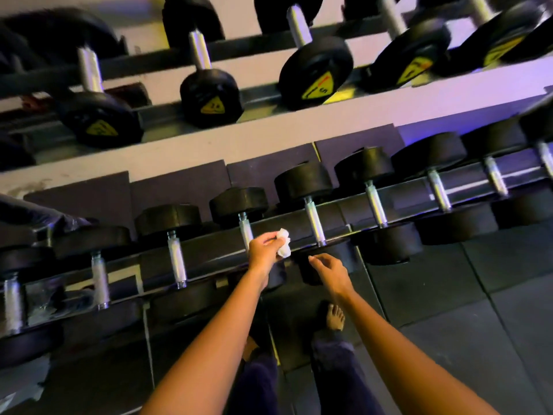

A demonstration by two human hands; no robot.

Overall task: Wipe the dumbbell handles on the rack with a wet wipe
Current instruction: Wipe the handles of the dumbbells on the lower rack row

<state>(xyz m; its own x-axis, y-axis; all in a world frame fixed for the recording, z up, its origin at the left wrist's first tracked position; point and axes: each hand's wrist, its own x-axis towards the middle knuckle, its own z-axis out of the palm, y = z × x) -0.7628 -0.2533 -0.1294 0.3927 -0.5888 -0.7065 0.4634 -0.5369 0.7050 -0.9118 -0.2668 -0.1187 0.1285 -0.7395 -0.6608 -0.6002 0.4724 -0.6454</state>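
Two bare forearms reach in from the bottom edge. Left hand point(263, 250) pinches a crumpled white wet wipe point(283, 243) just beside a lower-tier dumbbell handle point(246, 233). Right hand point(329, 269) hovers over a black dumbbell head point(347, 253), its fingers loosely spread and holding nothing. Each tier of the rack point(209, 256) carries a row of dumbbells, with open floor mats point(478, 295) to the right. Upper dumbbells look blurred, the outermost cropped.

Left hand point(263, 250) pinches wipe point(284, 243); right hand point(328, 269) relaxed.
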